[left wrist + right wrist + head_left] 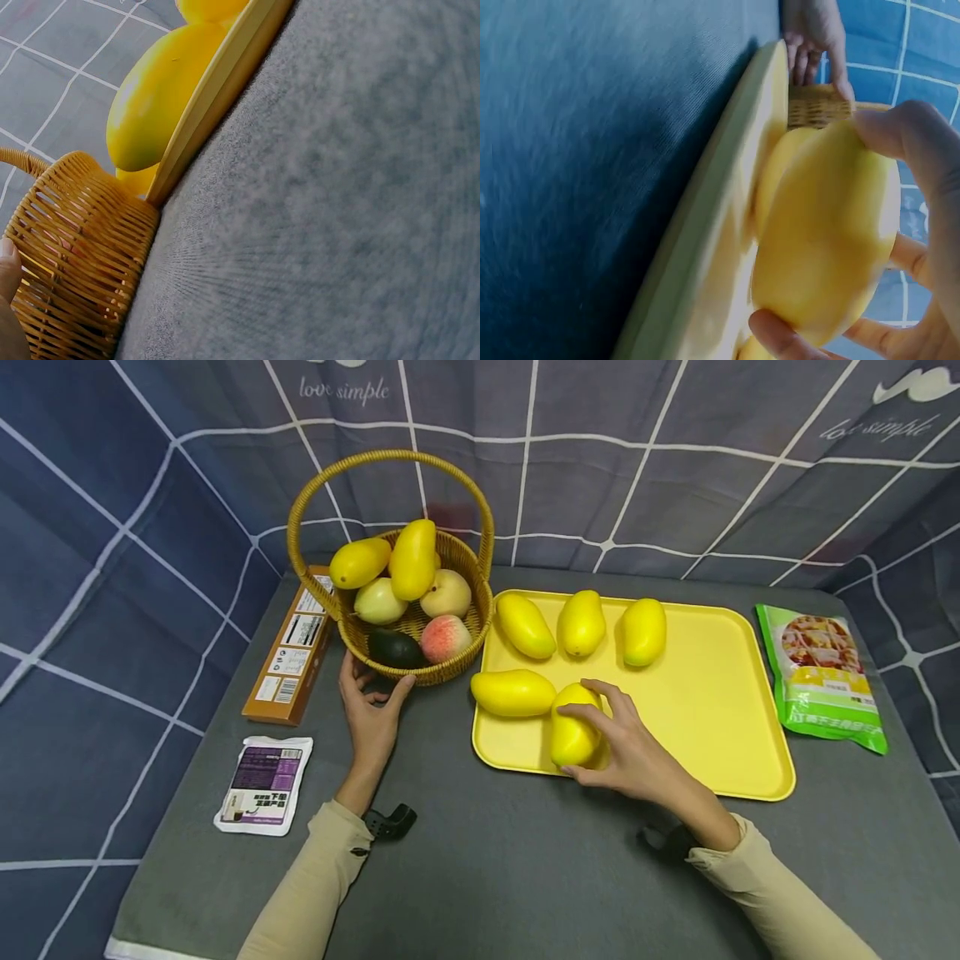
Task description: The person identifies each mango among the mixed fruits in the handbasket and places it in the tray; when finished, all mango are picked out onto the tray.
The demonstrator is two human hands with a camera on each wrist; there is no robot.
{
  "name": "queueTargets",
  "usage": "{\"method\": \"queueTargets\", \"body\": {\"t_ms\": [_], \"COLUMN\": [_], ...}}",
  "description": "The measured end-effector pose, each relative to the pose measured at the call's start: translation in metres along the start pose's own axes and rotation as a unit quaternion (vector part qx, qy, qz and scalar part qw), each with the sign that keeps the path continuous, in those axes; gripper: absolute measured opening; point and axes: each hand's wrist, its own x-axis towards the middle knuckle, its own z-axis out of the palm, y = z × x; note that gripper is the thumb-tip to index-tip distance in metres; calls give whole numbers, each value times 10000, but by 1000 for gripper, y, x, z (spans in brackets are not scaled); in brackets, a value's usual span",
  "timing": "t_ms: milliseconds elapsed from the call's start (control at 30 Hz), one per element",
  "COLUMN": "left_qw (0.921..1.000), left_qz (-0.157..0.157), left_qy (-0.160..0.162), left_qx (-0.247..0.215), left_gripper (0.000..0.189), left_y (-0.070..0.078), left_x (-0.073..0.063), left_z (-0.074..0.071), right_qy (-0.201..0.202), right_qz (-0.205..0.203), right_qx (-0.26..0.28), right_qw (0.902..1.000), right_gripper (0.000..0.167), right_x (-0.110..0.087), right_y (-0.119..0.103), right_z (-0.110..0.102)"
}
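Observation:
My right hand [630,752] grips a yellow mango [825,232] between thumb and fingers. That mango is at the front of the yellow tray [705,710], beside another mango [513,692]. Behind these lies a row of three mangoes [581,623]. My left hand [371,710] rests against the front left of the wicker basket [450,672], thumb and fingers spread along its outer wall. Inside the basket are two mangoes [413,560], a pale green fruit [380,602], a pale round fruit [447,593], a pink peach [446,639] and a dark green avocado [396,649].
Left of the basket lies an orange-brown box [288,652], with a white and purple pouch [264,785] in front of it. A green food packet [823,677] lies right of the tray. Grey checked cloth [570,485] hangs behind the table.

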Motion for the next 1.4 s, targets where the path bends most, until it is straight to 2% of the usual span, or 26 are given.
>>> {"method": "queueTargets", "body": {"t_ms": [200, 367, 733, 1000, 1267, 1400], "left_qw": [10000, 10000, 10000, 10000, 10000, 9999], "left_qz": [-5, 26, 47, 68, 83, 110], "left_qy": [-4, 0, 6, 20, 13, 5], "left_qx": [-26, -42, -83, -39, -53, -59], "left_gripper": [85, 85, 85, 84, 84, 85], "left_y": [-2, -3, -3, -4, -4, -10], "left_x": [-1, -1, -1, -1, 0, 1], "left_z": [0, 0, 0, 0, 0, 0], "right_qy": [110, 42, 16, 73, 143, 214], "right_qz": [47, 282, 521, 311, 72, -56], "right_qx": [-16, 2, 55, 37, 72, 16], "right_qw": [9999, 9996, 9986, 9995, 9998, 9998], "right_gripper": [72, 74, 75, 78, 75, 74], "right_x": [5, 6, 5, 5, 20, 26], "right_y": [15, 25, 32, 30, 15, 10], "right_z": [6, 7, 3, 0, 1, 4]}}
